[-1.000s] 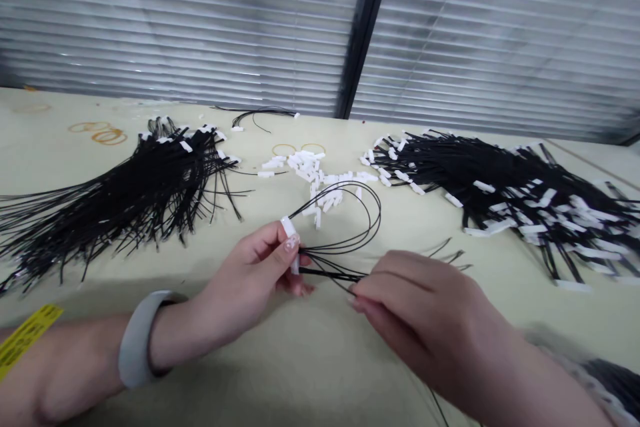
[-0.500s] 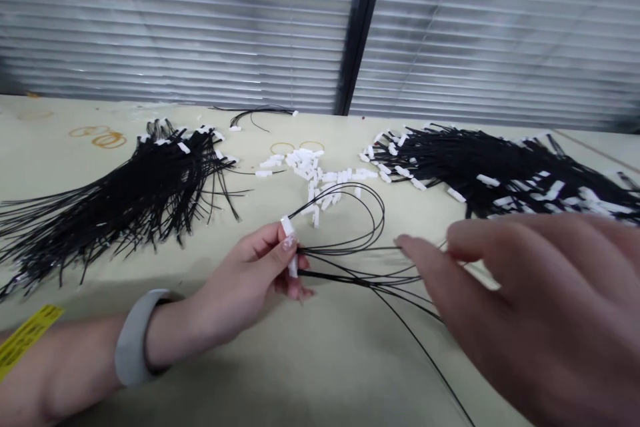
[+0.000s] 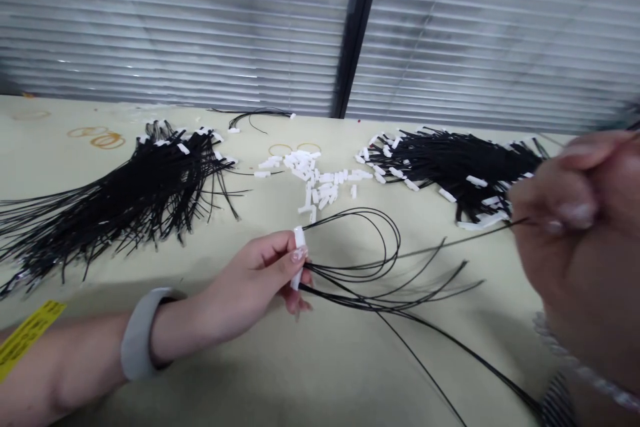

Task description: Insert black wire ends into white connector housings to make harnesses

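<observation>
My left hand (image 3: 270, 273) pinches a long white connector (image 3: 299, 238) between thumb and fingers, left of the image centre. Several thin black wires (image 3: 350, 303) run out of the connector to the right, and some of them loop back into its upper end. At the right edge my right hand (image 3: 565, 213) is raised with its fingers curled closed. One black wire stretches from the bundle up to its fingers, where the wire's end is hidden. Loose white connectors (image 3: 327, 180) lie in a small heap beyond my left hand.
A pile of black wires (image 3: 135, 193) with white connectors lies at the left, another wire pile (image 3: 460, 163) at the back right. Rubber bands (image 3: 107, 141) and a small wire bundle (image 3: 263, 112) rest near the back. Window blinds (image 3: 175, 20) stand behind the table (image 3: 280, 373).
My right hand has moved up and to the right, closing its fingers, with one wire now drawn out toward it. My left hand and the connector have shifted slightly right and down.
</observation>
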Available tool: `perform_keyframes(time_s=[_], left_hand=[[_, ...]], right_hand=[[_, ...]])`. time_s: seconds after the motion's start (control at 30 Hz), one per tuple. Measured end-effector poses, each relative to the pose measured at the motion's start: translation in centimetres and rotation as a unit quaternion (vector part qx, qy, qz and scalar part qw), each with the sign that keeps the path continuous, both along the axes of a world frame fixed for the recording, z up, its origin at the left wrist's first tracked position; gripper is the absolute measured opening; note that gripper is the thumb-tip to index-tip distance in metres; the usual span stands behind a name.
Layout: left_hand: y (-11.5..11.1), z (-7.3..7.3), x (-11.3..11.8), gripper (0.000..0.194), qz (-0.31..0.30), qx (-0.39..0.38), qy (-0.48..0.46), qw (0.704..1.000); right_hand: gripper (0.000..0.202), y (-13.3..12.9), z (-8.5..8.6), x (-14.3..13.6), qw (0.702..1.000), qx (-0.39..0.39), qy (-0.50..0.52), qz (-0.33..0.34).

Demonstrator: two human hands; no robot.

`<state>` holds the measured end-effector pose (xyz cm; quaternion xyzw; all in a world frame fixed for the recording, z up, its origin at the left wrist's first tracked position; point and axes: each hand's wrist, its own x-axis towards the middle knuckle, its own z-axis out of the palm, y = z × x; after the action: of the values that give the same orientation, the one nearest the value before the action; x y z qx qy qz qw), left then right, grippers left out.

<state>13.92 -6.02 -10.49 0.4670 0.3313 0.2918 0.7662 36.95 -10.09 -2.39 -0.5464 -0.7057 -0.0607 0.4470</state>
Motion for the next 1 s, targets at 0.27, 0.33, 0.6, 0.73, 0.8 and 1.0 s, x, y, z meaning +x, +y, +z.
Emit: perform_keyframes(time_s=[0.27,0.33,0.6,0.73,0.8,1.0], left_hand=[[-0.6,0.3,-0.1,0.023,-0.037,0.100,0.075,0.992],[-0.7,0.4,-0.1,0.023,-0.045,0.113,0.082,0.989],[-0.9,0.4,0.0,0.024,-0.064,0.177,0.126,0.974],[-1.0,0.5,0.0,0.023,-0.072,0.213,0.149,0.963],[-1.1,0.4,-0.1,0.022,-0.078,0.225,0.157,0.958],[-1.1,0.0,-0.2,0.021,-0.089,0.231,0.156,0.956]], right_hand=[[0.012,0.4,-2.7,-3.5,0.969,-0.187,-0.016,0.161],[0.014,0.6,-3.2,-3.9,0.962,-0.210,-0.033,0.172],[0.017,0.6,-3.6,-4.5,0.968,-0.202,-0.075,0.125],[0.019,0.6,-3.7,-5.0,0.963,-0.213,-0.094,0.138],[0.019,0.6,-3.8,-5.1,0.962,-0.215,-0.088,0.145],[0.017,0.6,-4.0,-5.2,0.963,-0.208,-0.081,0.150]])
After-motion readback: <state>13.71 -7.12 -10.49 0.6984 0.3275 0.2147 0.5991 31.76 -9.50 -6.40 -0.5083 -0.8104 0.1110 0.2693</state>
